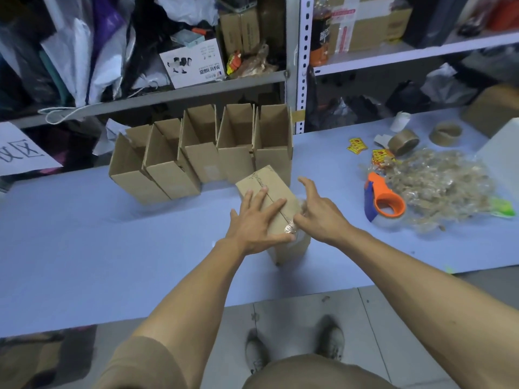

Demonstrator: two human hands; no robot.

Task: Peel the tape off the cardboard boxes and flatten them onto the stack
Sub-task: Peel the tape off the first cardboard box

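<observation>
A: How far along is it?
B: The left hand (254, 224) is pressing flat on one sealed box (276, 209) on the desk (112, 248); the right hand (320, 216) is pinching crumpled tape (292, 228) at its near edge.
A: And the rest?
B: Five open boxes (202, 155) are standing behind, waiting unflattened; no stack is showing.

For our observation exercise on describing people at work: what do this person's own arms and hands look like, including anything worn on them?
Both arms are bare from above the elbow down. A short brown sleeve covers the left upper arm. The left hand and right hand are bare: no gloves, no watch or bracelet at the wrists, and no ring visible.
</observation>
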